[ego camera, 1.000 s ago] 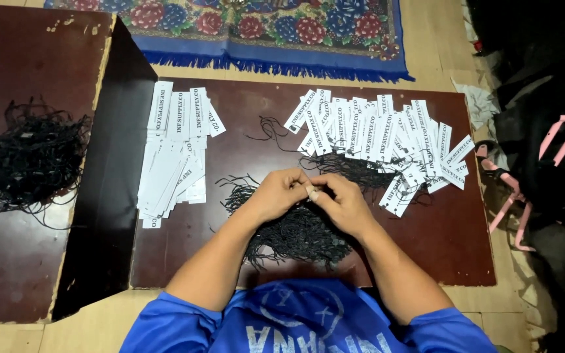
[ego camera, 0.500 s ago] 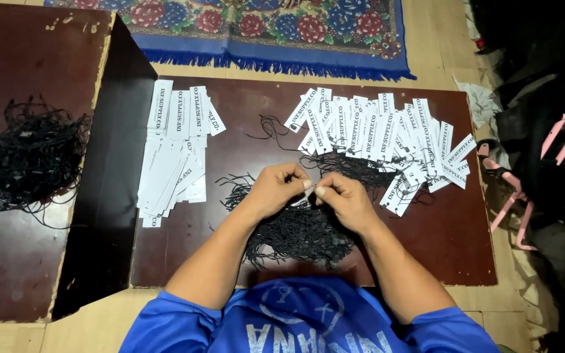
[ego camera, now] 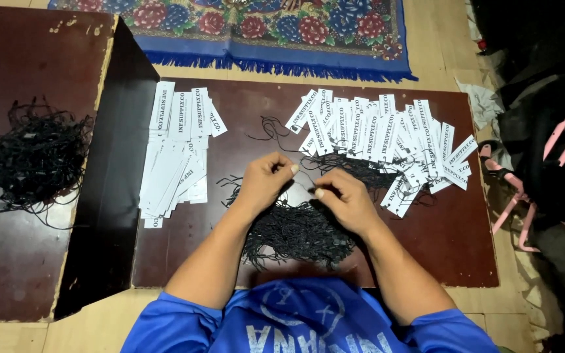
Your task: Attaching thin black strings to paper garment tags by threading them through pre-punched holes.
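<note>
Stretching black cord [ego camera: 303,181] crosswise between hands

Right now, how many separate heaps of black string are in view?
2: one heap of black string on the left board, apart; another heap under both hands, left hand, right hand. Loose strands may hide beneath the tags.

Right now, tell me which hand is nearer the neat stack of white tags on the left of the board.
Left. The left hand sits just right of the stack of white tags; the right hand lies farther right, beyond it, over the pile of black strings.
</note>
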